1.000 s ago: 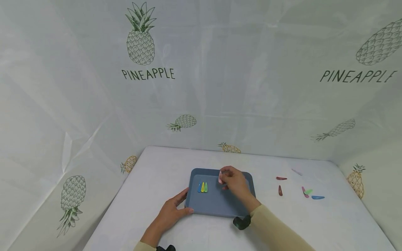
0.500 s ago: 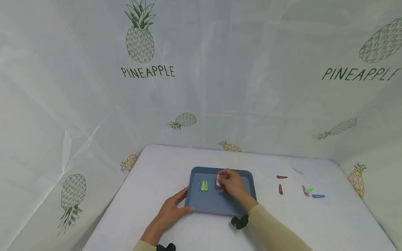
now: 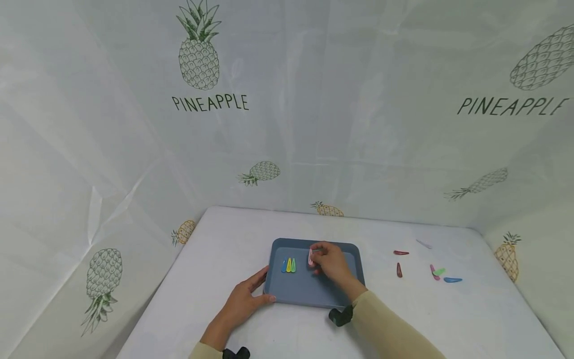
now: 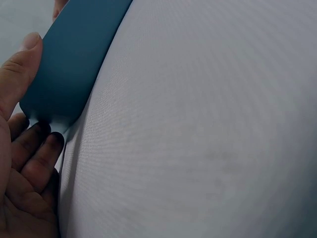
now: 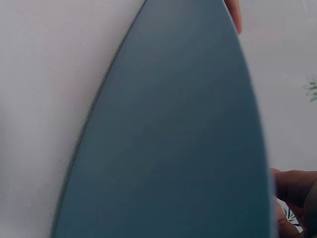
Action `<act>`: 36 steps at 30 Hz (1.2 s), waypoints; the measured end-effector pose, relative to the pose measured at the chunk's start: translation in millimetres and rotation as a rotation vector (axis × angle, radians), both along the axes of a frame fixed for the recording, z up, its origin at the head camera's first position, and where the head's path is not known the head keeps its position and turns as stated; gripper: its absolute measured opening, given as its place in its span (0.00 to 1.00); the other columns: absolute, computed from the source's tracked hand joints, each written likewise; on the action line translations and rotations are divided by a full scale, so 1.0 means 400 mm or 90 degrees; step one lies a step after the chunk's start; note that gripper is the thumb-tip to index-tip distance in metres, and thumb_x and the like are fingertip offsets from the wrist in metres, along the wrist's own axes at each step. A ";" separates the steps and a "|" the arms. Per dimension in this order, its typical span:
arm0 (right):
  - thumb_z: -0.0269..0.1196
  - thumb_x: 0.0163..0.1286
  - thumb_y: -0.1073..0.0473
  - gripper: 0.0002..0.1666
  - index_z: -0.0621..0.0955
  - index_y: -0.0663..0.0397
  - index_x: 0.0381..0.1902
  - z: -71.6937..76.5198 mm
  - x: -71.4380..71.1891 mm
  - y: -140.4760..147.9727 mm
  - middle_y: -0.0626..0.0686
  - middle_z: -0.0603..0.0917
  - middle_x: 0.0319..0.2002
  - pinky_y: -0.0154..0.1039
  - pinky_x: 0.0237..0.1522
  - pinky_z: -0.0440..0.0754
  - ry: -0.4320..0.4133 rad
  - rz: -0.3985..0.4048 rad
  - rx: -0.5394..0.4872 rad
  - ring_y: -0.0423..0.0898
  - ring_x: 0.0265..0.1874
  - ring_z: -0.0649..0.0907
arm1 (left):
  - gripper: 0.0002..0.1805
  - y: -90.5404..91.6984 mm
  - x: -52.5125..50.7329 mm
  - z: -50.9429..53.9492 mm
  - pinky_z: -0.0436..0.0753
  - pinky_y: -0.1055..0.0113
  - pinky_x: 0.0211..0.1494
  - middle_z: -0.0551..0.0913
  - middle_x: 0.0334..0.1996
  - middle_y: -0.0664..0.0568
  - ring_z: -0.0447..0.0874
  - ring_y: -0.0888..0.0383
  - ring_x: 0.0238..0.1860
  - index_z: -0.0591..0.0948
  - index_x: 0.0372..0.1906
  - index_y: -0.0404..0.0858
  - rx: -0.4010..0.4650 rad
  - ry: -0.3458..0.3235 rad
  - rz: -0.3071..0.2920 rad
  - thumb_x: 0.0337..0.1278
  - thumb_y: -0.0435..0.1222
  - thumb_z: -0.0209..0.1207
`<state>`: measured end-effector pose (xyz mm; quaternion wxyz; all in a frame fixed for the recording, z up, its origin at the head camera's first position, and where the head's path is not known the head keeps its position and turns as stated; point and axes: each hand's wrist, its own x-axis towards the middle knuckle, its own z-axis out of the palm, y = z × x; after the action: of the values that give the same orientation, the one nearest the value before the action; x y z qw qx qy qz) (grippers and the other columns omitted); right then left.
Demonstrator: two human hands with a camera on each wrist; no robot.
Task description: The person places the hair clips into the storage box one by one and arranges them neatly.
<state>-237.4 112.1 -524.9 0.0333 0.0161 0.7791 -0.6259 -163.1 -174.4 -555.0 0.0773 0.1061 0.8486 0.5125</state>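
A blue-grey tray lies on the white table. My left hand holds its near left corner, thumb at the front rim and fingers against the left side. Three snap hair clips lie side by side in the left part of the tray: blue, yellow and green. To their right, my right hand pinches a pale pink hair clip, roughly upright in line with the row. Whether it touches the tray floor I cannot tell. The right wrist view shows mostly the tray's outer wall.
Loose hair clips are scattered on the table right of the tray: two dark red ones, a lilac one, a light green one over a pink one, and a blue one. A pineapple-print sheet hangs behind.
My right hand has brought the pink hair clip slightly left and nearer me, closer to the row, then nearly stopped. My left hand has stayed at the tray corner.
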 end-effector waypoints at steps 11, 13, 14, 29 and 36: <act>0.65 0.68 0.72 0.13 0.84 0.62 0.49 -0.007 0.006 -0.014 0.53 0.88 0.30 0.38 0.23 0.86 0.041 -0.011 0.078 0.43 0.22 0.84 | 0.50 0.001 0.015 -0.006 0.65 0.32 0.78 0.71 0.78 0.45 0.68 0.39 0.78 0.67 0.82 0.47 0.011 -0.023 0.000 0.57 0.55 0.74; 0.64 0.67 0.72 0.13 0.84 0.63 0.49 -0.011 0.003 -0.017 0.53 0.87 0.30 0.38 0.23 0.86 0.045 -0.012 0.082 0.43 0.22 0.84 | 0.49 0.001 0.014 -0.006 0.64 0.32 0.78 0.71 0.77 0.46 0.69 0.39 0.78 0.67 0.81 0.47 0.013 -0.020 0.000 0.57 0.55 0.74; 0.64 0.67 0.72 0.14 0.84 0.63 0.50 -0.013 0.001 -0.019 0.52 0.87 0.30 0.38 0.23 0.86 0.046 -0.012 0.088 0.43 0.22 0.84 | 0.49 0.000 0.013 -0.006 0.64 0.32 0.78 0.71 0.77 0.46 0.68 0.39 0.78 0.67 0.82 0.47 0.013 -0.017 -0.001 0.58 0.55 0.74; 0.66 0.68 0.68 0.10 0.86 0.55 0.46 -0.025 -0.010 -0.052 0.47 0.88 0.29 0.35 0.24 0.76 0.116 0.012 0.244 0.40 0.23 0.79 | 0.49 0.000 -0.001 -0.004 0.65 0.32 0.78 0.73 0.76 0.46 0.67 0.38 0.79 0.67 0.81 0.48 0.002 -0.001 0.000 0.57 0.56 0.74; 0.67 0.66 0.69 0.09 0.87 0.52 0.41 -0.031 -0.008 -0.065 0.46 0.88 0.29 0.35 0.27 0.76 0.150 0.017 0.316 0.38 0.24 0.79 | 0.49 0.001 -0.002 0.000 0.65 0.32 0.78 0.72 0.77 0.47 0.67 0.39 0.79 0.67 0.82 0.48 0.010 -0.003 -0.005 0.57 0.55 0.74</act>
<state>-240.5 86.0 -537.4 -0.0542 -0.0598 0.9071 -0.4130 -163.8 -174.1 -555.2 0.0803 0.1088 0.8440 0.5191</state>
